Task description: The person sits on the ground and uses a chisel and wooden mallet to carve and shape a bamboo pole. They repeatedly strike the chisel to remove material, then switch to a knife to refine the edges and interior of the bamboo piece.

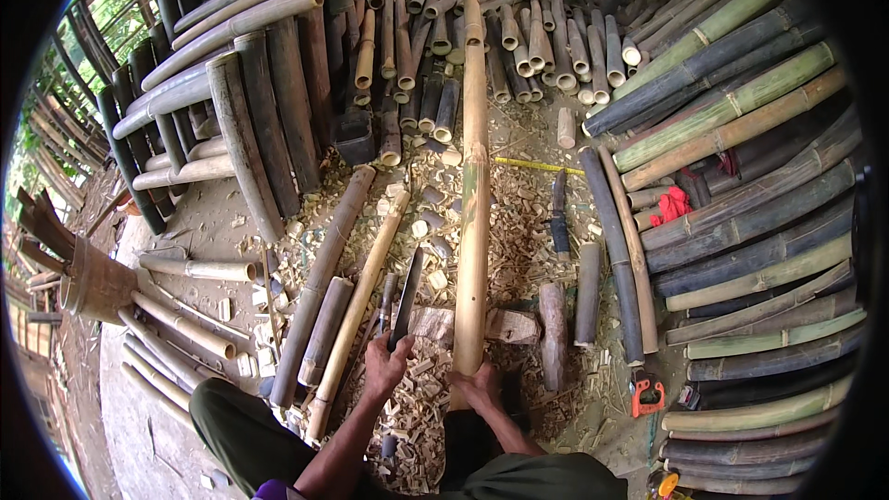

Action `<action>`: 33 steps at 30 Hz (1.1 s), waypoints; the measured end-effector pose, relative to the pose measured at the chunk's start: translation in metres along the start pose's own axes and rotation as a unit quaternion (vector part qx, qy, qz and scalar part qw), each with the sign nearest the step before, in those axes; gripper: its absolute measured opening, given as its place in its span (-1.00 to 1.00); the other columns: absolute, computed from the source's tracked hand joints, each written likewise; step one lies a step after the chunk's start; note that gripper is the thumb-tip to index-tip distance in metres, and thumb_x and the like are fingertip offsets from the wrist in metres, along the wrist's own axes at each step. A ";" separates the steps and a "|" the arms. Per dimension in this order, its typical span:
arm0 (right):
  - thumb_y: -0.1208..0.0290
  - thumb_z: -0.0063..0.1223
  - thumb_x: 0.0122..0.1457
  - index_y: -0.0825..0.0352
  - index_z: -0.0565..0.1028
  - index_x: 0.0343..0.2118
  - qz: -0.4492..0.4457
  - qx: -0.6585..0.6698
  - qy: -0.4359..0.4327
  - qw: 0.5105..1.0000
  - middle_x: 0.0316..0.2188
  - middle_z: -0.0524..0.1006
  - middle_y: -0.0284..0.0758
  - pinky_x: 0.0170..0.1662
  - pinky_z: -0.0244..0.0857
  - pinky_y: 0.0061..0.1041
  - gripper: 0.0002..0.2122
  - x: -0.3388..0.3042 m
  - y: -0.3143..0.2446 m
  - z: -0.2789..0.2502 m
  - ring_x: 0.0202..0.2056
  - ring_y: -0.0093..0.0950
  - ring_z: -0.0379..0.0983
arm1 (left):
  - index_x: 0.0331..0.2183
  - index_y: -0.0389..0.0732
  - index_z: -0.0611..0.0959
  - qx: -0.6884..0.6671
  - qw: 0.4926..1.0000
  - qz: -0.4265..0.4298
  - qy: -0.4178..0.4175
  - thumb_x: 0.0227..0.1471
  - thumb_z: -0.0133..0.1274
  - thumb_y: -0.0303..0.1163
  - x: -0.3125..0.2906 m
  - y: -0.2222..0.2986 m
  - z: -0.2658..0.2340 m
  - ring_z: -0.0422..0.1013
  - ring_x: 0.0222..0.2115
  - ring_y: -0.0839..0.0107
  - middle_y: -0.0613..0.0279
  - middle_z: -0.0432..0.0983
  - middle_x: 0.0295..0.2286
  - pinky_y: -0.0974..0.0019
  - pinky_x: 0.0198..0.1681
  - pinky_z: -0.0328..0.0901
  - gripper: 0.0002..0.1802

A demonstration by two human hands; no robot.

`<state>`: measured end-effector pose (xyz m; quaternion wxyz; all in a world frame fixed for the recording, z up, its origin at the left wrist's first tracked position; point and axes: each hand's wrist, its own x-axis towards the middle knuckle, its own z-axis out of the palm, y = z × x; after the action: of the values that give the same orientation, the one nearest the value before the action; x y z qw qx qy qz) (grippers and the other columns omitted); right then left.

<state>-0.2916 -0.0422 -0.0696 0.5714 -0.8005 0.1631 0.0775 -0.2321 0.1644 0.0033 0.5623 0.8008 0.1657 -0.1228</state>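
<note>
Left hand point(384, 366): fingers clamped on long-bladed knife point(407, 296), blade pointing away, left of bamboo pole point(473, 231). Right hand point(477, 385): fingers wrapped round pole's near end; pole lies over wooden block point(512, 326). Possible trouble: loose right grip, pole rolls, blade glances toward that hand.

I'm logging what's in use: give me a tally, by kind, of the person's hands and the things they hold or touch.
Hands: 2 (left hand, right hand)
Knives: 1 (long knife, left hand)
Bamboo poles: 1 (pale pole, right hand)
Total: 4
</note>
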 end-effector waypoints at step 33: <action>0.12 0.17 0.14 0.33 0.40 -0.04 0.162 0.367 0.013 0.916 -0.30 0.48 -0.27 -0.35 0.40 -0.35 -0.56 -0.013 -0.015 -0.177 -0.36 -0.41 0.47 | -0.60 -0.26 0.66 0.415 0.819 0.326 -0.223 0.11 0.00 0.36 0.131 0.064 -0.035 0.46 -0.56 0.20 0.09 0.48 -0.64 0.01 -0.40 0.37 -0.21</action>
<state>-0.3100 -0.2020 0.0070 0.8027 -0.4978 0.3151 0.0928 -0.0861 0.1944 0.0202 0.2052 0.9164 -0.3017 -0.1648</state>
